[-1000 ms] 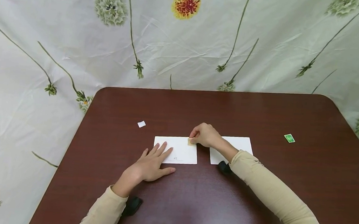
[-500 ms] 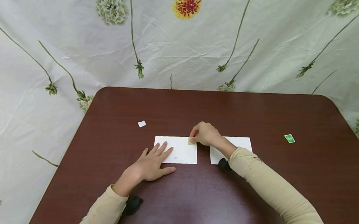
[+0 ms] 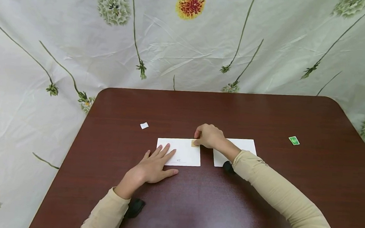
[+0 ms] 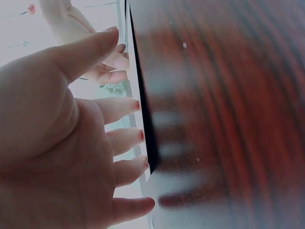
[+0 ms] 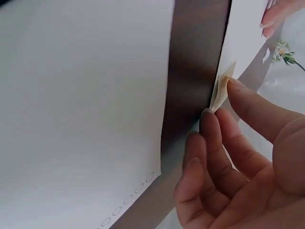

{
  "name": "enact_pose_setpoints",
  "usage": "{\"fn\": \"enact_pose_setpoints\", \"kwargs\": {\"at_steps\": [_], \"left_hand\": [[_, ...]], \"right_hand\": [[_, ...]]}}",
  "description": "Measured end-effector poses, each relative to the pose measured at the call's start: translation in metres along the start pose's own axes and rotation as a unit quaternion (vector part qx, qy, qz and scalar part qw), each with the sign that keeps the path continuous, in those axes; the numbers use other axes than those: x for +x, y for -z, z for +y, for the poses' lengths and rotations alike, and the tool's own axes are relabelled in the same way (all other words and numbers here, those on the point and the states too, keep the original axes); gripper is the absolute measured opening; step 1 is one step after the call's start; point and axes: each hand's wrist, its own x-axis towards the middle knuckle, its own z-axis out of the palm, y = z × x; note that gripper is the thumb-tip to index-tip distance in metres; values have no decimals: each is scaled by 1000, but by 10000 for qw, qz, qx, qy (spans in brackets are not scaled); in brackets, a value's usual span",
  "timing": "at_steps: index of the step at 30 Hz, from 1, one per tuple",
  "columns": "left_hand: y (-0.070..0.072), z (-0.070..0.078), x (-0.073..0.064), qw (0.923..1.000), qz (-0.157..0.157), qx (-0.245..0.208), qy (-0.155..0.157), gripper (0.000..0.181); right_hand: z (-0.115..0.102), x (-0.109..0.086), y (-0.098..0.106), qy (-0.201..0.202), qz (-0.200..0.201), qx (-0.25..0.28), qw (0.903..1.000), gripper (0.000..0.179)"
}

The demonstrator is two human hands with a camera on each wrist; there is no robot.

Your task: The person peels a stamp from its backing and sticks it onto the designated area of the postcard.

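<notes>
My left hand [image 3: 154,168] lies flat with fingers spread, fingertips on the left part of a white envelope [image 3: 187,157]. At that envelope's upper right corner, my right hand [image 3: 209,136] pinches a small beige stamp [image 5: 222,90] between thumb and fingers. In the right wrist view the stamp stands tilted, one edge close against the envelope. My right forearm passes over a second white envelope [image 3: 242,145], hiding part of it. Along its edge in the right wrist view runs a row of small printed ovals [image 5: 128,200].
A green stamp [image 3: 294,140] lies on the dark wooden table [image 3: 214,206] at the right. Toward the back left is a small white piece of paper [image 3: 144,125]. Behind the table hangs a white flowered cloth [image 3: 181,49]. Black wrist devices [image 3: 134,208] sit under the sleeves.
</notes>
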Motion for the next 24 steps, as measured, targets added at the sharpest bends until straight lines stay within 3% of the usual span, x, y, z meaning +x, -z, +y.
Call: {"fn": "enact_pose_setpoints", "kwargs": {"at_steps": [5, 9, 13, 17, 24], "left_hand": [[0, 0, 1, 10000, 5, 30, -2, 70], [0, -1, 1, 10000, 10, 46, 8, 70], [-1, -1, 1, 10000, -12, 39, 14, 70], [-1, -1, 2, 10000, -35, 37, 6, 71], [-1, -2, 2, 10000, -6, 52, -17, 70]], "right_hand": [[7, 0, 3, 391, 461, 69, 9981, 25], [14, 2, 2, 801, 663, -571, 9929, 46], [20, 7, -3, 903, 334, -1284, 9870, 67], [23, 10, -9, 805, -82, -1585, 9840, 74], [21, 11, -15, 735, -49, -1704, 9826, 74]]}}
